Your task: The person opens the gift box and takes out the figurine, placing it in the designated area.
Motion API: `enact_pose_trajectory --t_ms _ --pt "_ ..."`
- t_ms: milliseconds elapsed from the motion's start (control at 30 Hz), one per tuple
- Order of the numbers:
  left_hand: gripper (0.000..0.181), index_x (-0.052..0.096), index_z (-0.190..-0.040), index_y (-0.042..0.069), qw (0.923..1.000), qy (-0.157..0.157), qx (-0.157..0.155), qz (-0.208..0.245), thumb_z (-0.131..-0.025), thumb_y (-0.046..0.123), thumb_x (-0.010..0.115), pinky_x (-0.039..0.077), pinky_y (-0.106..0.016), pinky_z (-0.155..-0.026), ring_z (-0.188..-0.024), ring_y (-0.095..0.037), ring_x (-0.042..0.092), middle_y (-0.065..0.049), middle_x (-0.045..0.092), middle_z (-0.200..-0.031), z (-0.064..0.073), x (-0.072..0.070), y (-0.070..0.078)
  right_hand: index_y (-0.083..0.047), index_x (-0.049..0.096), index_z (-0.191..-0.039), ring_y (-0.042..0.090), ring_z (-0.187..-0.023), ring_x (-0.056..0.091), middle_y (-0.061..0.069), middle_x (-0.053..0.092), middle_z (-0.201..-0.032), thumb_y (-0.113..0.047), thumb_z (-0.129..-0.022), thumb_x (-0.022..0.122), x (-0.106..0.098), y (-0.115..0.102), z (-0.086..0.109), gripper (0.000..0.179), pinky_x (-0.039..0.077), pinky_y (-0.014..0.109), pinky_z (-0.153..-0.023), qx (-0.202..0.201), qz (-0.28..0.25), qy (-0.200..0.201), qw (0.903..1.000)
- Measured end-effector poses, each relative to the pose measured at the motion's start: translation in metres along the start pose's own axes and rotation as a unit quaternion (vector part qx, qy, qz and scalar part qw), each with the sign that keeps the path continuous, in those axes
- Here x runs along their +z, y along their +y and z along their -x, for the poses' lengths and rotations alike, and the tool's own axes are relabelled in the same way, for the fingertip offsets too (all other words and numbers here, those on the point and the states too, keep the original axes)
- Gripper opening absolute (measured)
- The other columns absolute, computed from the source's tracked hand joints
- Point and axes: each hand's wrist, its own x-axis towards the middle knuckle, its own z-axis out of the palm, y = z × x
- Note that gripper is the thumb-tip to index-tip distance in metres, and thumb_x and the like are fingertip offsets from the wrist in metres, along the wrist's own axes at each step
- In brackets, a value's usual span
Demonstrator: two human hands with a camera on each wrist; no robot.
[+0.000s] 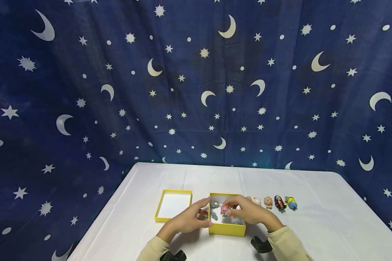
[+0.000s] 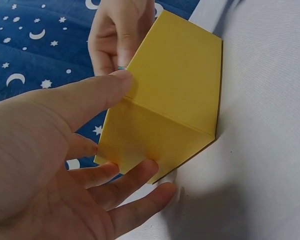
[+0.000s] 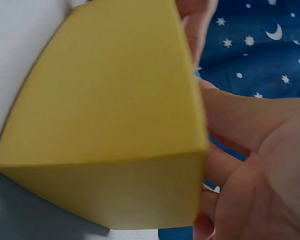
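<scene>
A yellow box (image 1: 227, 229) with a white inside stands uncovered on the table. My left hand (image 1: 191, 218) lies along its left side, thumb at the front corner and fingers spread against the side wall in the left wrist view. Over the box, my right hand (image 1: 245, 210) pinches a small pink figurine (image 1: 224, 210) between thumb and fingers. Grey pieces (image 1: 214, 216) lie inside along the left wall. In the right wrist view, the yellow wall of the box (image 3: 100, 90) hides the fingertips and the figurine.
Left of the box lies its yellow-rimmed lid (image 1: 174, 206), white inside facing up. A row of small figurines stretches to the right, among them a tan one (image 1: 268, 202), a dark-haired one (image 1: 280, 203) and a yellow-and-blue one (image 1: 291, 203). A white cloth covers the table (image 1: 326, 224).
</scene>
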Motion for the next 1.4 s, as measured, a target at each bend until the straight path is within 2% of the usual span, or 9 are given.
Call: enact_pose_trajectory --t_ms 100,167,333,467,700,967,1067,1233,1400 --pt "0.085 0.021 -0.161 0.001 1.0000 -0.002 0.003 -0.001 -0.093 0.012 0.072 0.052 -0.042 -0.104 -0.127 -0.035 0.058 -0.021 0.025 -0.166 -0.001 0.001 0.003 -0.009 0.070 -0.118 0.011 -0.103 0.064 0.003 0.072 -0.114 -0.021 -0.103 0.059 -0.006 0.002 0.001 0.022 0.053 0.032 -0.087 -0.006 -0.023 0.013 0.9996" --pt "0.085 0.021 -0.160 0.001 1.0000 -0.002 0.006 -0.002 -0.094 0.012 0.072 0.052 -0.043 -0.104 -0.127 -0.036 0.058 -0.022 0.025 -0.166 -0.002 0.000 0.004 -0.005 0.067 -0.121 0.014 -0.099 0.064 0.007 0.071 -0.115 -0.018 -0.104 0.055 -0.009 0.001 0.000 0.024 0.055 0.032 -0.082 -0.002 -0.035 0.024 0.9991" --pt "0.085 0.022 -0.160 0.000 1.0000 -0.001 0.006 -0.005 -0.093 0.013 0.073 0.052 -0.042 -0.104 -0.127 -0.037 0.059 -0.022 0.026 -0.165 -0.002 0.000 0.003 0.001 0.060 -0.128 0.013 -0.076 0.057 0.014 0.068 -0.100 -0.014 -0.106 0.050 -0.011 0.001 0.000 0.028 0.051 0.028 -0.065 0.013 -0.061 0.056 0.9965" --pt "0.086 0.023 -0.160 0.001 1.0000 0.000 0.001 -0.007 -0.092 0.014 0.074 0.052 -0.041 -0.104 -0.127 -0.034 0.059 -0.020 0.026 -0.165 -0.001 -0.001 0.003 -0.003 0.057 -0.133 0.016 -0.069 0.055 0.020 0.068 -0.090 -0.015 -0.107 0.050 -0.014 0.002 0.002 0.030 0.045 0.024 -0.058 0.012 -0.078 0.089 0.9928" --pt "0.086 0.022 -0.160 0.001 0.9999 -0.003 0.005 -0.013 -0.093 0.015 0.074 0.052 -0.042 -0.104 -0.126 -0.034 0.059 -0.021 0.025 -0.165 -0.001 -0.002 0.003 0.001 0.052 -0.144 0.005 -0.076 0.062 0.022 0.073 -0.102 -0.009 -0.105 0.052 -0.018 0.002 0.006 0.041 0.053 0.029 -0.065 -0.039 -0.092 0.108 0.9892" --pt "0.085 0.021 -0.160 0.000 1.0000 -0.006 -0.003 -0.001 -0.094 0.012 0.072 0.052 -0.044 -0.103 -0.126 -0.037 0.058 -0.023 0.024 -0.165 0.006 -0.001 -0.001 -0.003 0.054 -0.143 0.011 -0.075 0.061 0.015 0.072 -0.096 -0.015 -0.105 0.053 -0.014 0.004 0.010 0.040 0.051 0.027 -0.064 -0.021 -0.099 0.119 0.9878" --pt "0.085 0.021 -0.160 0.001 1.0000 -0.007 -0.002 0.001 -0.094 0.012 0.072 0.052 -0.044 -0.103 -0.127 -0.037 0.058 -0.022 0.024 -0.166 0.006 -0.001 -0.002 -0.003 0.051 -0.145 0.013 -0.077 0.059 0.018 0.072 -0.101 -0.016 -0.105 0.054 -0.016 0.004 0.014 0.042 0.048 0.025 -0.063 -0.008 -0.102 0.129 0.9864" --pt "0.086 0.021 -0.161 0.001 1.0000 -0.006 0.001 0.005 -0.093 0.013 0.073 0.052 -0.043 -0.103 -0.127 -0.036 0.058 -0.022 0.024 -0.166 0.004 0.001 -0.002 -0.006 0.046 -0.149 0.010 -0.088 0.062 0.022 0.069 -0.116 -0.016 -0.104 0.057 -0.021 0.002 0.018 0.047 0.051 0.025 -0.074 0.006 -0.118 0.131 0.9843" --pt "0.085 0.021 -0.161 0.001 0.9999 -0.007 0.002 0.009 -0.094 0.011 0.072 0.052 -0.045 -0.103 -0.127 -0.036 0.058 -0.022 0.024 -0.166 0.003 0.001 0.000 -0.007 0.045 -0.150 0.008 -0.088 0.060 0.020 0.067 -0.110 -0.015 -0.101 0.063 -0.026 0.000 0.019 0.053 0.050 0.022 -0.073 0.003 -0.108 0.138 0.9845"
